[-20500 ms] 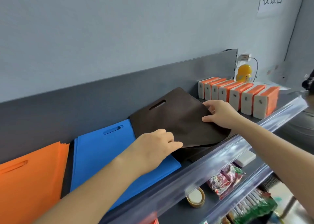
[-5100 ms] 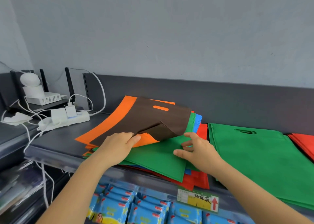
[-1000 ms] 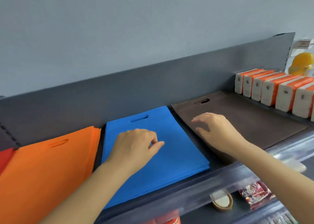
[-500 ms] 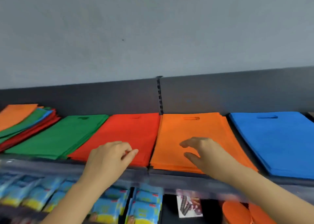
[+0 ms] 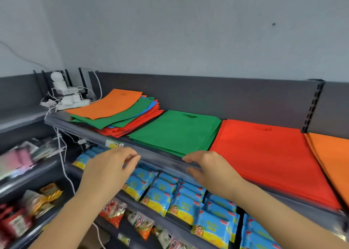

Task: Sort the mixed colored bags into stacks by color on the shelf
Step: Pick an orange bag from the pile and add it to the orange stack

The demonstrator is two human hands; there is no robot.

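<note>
Lower shelf: blue snack packets [image 5: 160, 192] stood in rows on the near side, below the bags; their print was too blurred to read.
Left hand [image 5: 111, 165]: it hovered in front of the shelf edge with fingers loosely curled and held nothing.
Right hand [image 5: 209, 167]: it was relaxed, fingers reaching left along the rail, and also held nothing. Both hands pointed toward the unsorted pile, probably to fetch the next bag.
Shelf [image 5: 160, 159]: its clear front rail ran between the hands and the bags. It carried a price tag [image 5: 114, 144] whose writing was unreadable.
Sorted stacks: the green stack [image 5: 177, 131], red stack [image 5: 273, 154] and orange stack [image 5: 332, 154] lay flat side by side, left to right, one colour each, so every colour had its own place.
Mixed pile [image 5: 120, 118]: it sat far left, just beside the green stack. Orange, green, blue and red bags were fanned out unevenly, with an orange bag [image 5: 109, 105] on top, likely next to go.
Far left corner: a white power strip [image 5: 72, 102] with cables sat just beyond the pile.
</note>
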